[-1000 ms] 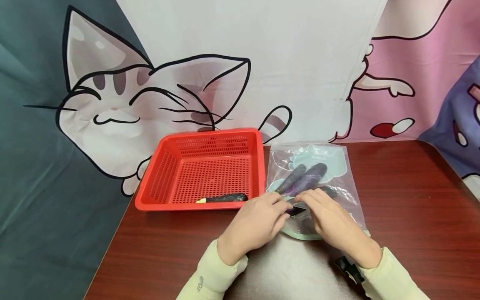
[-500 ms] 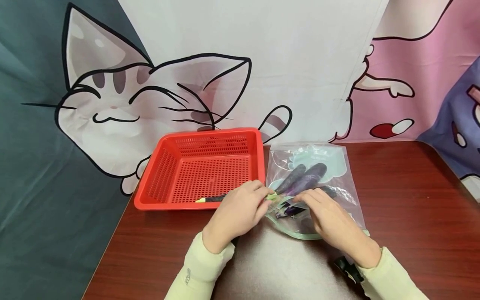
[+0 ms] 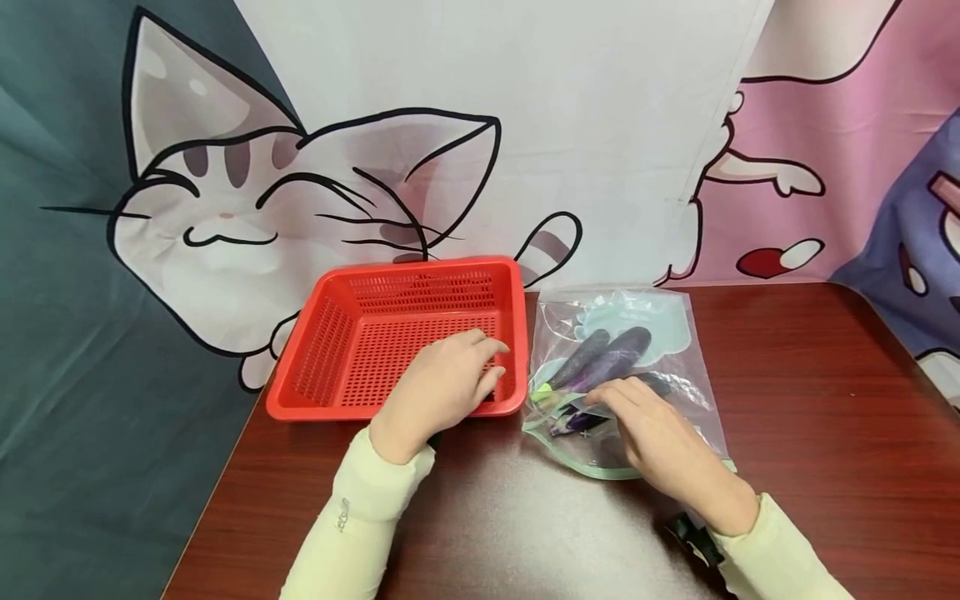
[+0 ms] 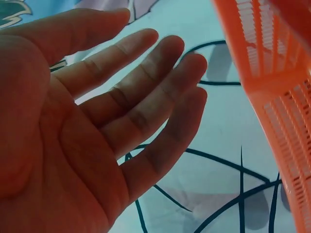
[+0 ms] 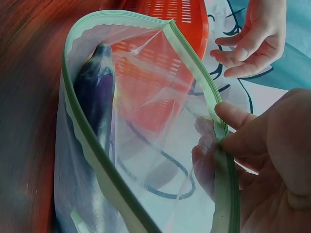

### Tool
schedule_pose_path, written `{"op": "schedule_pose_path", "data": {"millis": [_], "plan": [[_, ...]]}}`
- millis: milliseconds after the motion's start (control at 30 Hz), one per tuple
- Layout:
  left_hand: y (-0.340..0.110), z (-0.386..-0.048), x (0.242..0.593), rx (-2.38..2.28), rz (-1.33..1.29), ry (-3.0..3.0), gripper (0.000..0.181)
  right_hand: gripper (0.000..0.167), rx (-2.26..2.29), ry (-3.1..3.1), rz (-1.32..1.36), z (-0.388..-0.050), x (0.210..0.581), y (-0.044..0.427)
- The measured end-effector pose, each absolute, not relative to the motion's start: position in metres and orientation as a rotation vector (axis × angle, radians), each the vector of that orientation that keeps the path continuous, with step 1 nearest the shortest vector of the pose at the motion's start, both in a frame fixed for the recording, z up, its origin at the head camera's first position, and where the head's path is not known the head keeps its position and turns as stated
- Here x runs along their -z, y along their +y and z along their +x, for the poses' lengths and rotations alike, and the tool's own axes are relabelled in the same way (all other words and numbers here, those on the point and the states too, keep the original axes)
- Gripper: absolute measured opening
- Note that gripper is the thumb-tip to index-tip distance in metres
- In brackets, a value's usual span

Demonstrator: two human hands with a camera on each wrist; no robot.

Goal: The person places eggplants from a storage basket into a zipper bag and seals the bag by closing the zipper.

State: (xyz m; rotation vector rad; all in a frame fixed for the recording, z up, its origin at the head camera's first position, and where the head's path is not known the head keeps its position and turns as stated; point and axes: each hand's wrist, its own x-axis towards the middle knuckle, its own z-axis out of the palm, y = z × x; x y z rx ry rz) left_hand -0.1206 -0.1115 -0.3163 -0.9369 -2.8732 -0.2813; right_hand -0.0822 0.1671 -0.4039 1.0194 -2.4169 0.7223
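My left hand (image 3: pixel 438 383) hovers over the near right part of the red basket (image 3: pixel 281 408), fingers loosely bent and holding nothing. Its bare palm (image 4: pixel 73 141) faces the left wrist camera. The eggplant in the basket is almost wholly hidden behind this hand. To the right lies a clear zip bag (image 3: pixel 701 367) with a pale green rim, its mouth spread apart. My right hand (image 3: pixel 663 433) pinches that rim (image 5: pixel 218 111) between thumb and fingers. Several eggplants are inside the bag; a dark purple eggplant (image 5: pixel 97 97) lies near the mouth in the right wrist view.
The basket stands at the back of the brown wooden table (image 3: pixel 810 433), close against the bag's left side. Behind it hangs a cloth (image 3: pixel 630 125) printed with a cartoon cat. A black strap (image 3: pixel 693 537) circles the right wrist.
My left hand has left an eggplant's green stem end inside the bag and moved left over the basket, covering the eggplant there. The right hand keeps its place at the bag's rim.
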Motion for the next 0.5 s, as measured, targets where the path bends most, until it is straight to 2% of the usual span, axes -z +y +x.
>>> {"op": "schedule_pose_path", "data": {"millis": [500], "plan": [[-0.125, -0.162, 0.31, 0.123, -0.863, -3.17, 0.038, 0.04, -0.721, -2.4, 1.016, -0.081, 0.402, 0.166]]}}
